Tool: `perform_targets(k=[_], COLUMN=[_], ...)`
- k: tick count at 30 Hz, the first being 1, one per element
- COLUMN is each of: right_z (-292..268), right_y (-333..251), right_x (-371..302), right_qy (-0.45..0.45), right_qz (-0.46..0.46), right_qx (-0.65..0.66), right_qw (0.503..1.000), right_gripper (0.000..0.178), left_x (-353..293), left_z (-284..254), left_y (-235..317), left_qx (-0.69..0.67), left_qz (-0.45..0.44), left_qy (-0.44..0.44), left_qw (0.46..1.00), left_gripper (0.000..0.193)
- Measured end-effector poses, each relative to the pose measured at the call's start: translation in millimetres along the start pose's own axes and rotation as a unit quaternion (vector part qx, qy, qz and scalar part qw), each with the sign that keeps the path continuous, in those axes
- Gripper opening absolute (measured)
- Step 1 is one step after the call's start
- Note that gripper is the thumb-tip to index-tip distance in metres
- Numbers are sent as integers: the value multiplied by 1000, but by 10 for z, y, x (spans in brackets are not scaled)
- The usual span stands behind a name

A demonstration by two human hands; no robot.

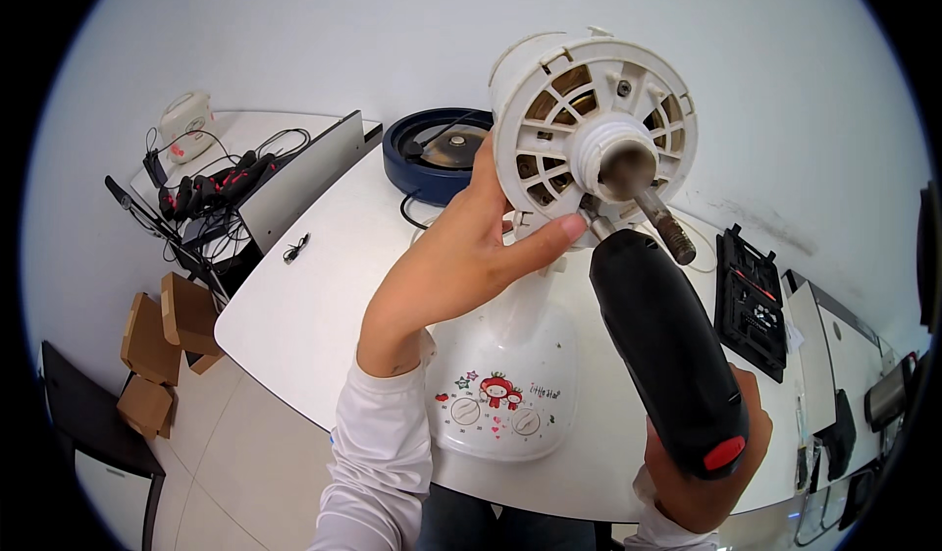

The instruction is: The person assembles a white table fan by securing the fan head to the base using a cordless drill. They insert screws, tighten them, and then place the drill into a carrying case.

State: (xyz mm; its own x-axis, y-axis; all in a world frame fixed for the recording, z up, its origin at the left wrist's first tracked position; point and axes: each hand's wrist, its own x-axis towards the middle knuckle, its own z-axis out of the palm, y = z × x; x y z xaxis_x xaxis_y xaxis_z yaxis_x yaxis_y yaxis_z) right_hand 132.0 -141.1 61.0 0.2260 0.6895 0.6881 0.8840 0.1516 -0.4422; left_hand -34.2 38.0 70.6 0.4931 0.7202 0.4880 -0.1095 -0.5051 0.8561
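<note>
A white desk fan stands in front of me with its motor housing (525, 149) bare, no blades on it. From the hub juts a threaded metal shaft (669, 229). My left hand (461, 252) is wrapped around the housing's lower left side, its thumb by the hub. In my right hand (751, 423) is a black electric screwdriver (657, 345) with a red button, pointed up at the housing. Its bit (601, 223) reaches the housing just below the hub; the exact contact is hard to see. The fan's base (505, 345) has two dials and red cartoon figures.
Behind the fan sits a round dark blue appliance (422, 173) with a cable. An open black tool case (751, 301) lies at the right. Far left are tangled cables with black-and-red tools (216, 188) and a cream appliance (186, 124). Cardboard boxes (152, 345) stand below.
</note>
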Motion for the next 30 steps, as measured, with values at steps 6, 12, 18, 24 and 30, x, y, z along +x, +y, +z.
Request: perform_targets(k=[6,12,18,24,30], right_z=[10,24,0,42,-16], right_y=[-13,18,-11,-68,-170], right_x=[4,-4,-71,-229,-195], right_qy=[-4,9,0,28,-8], right_qz=[-1,-7,11,17,59], right_qx=[0,17,-2,-94,-121], right_qw=[1000,1000,1000,995,991], right_gripper=[45,44,55,68,72], left_x=[-17,-7,6,-11,-60], left_z=[12,6,-2,27,70], left_y=[-62,-80,-46,19,9], left_qx=[8,25,11,22,27], left_qz=[28,39,7,-27,3], left_qy=[21,17,7,20,63], left_qw=[999,999,1000,999,998], left_gripper=[64,58,70,83,57])
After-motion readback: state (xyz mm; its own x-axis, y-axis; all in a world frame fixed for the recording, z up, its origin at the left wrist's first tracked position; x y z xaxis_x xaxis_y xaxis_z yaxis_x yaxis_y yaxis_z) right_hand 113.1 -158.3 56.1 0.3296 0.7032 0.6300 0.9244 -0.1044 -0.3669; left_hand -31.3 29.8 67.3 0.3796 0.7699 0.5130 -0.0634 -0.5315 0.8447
